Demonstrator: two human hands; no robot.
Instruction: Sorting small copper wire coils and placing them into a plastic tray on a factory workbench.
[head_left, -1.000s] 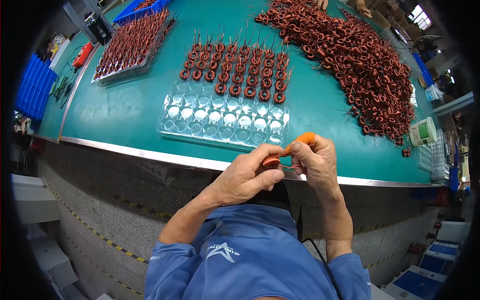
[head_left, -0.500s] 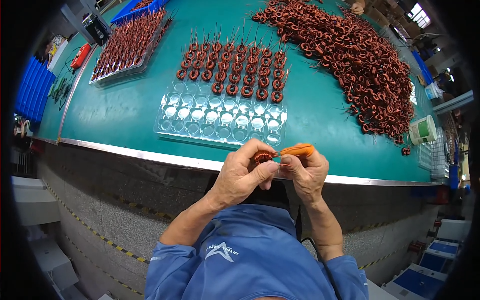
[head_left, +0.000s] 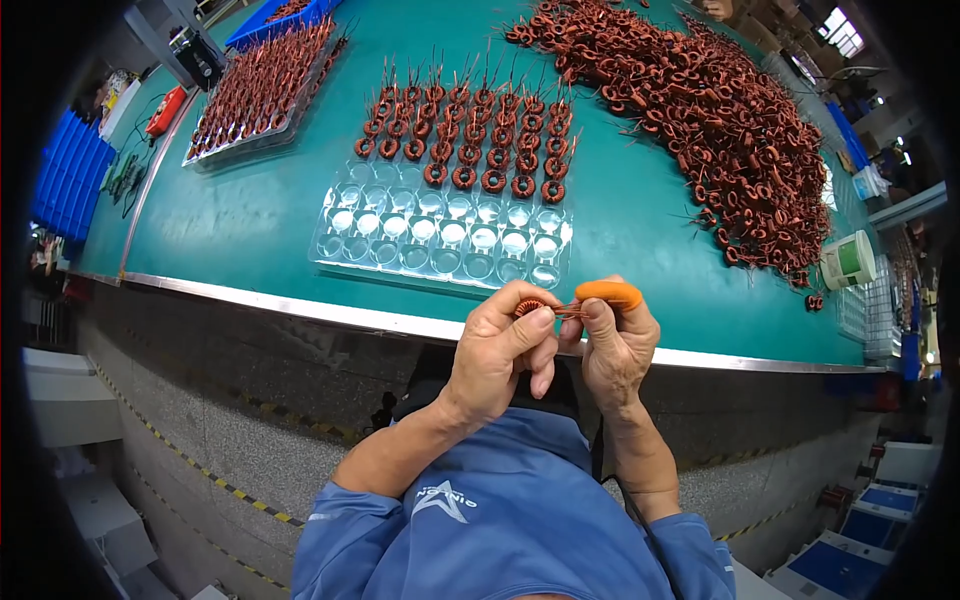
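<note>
Just past the table's front edge, my left hand [head_left: 500, 345] pinches a copper-wound toroid coil [head_left: 530, 306] between thumb and fingers. My right hand [head_left: 622, 345], with an orange cover on one finger, closes on the coil's wire leads [head_left: 568, 310] at thumb and covered fingertip. The leads stretch sideways between the two hands. Beyond them lies a clear plastic tray [head_left: 430, 262] with round pockets. Its far rows hold upright copper coils [head_left: 465, 140], wires pointing up; the near rows show bare pockets.
A large heap of loose coils [head_left: 720, 140] covers the right of the green table [head_left: 230, 225]. A second filled tray [head_left: 255, 100], a blue bin [head_left: 285, 22] and a red tool [head_left: 166, 110] are at left. A white-and-green tub [head_left: 848, 260] stands at the right edge.
The coil has turned in my left fingers, its wound side less in view. My right thumb and covered finger now lie along the leads, and the left hand's lower fingers have spread.
</note>
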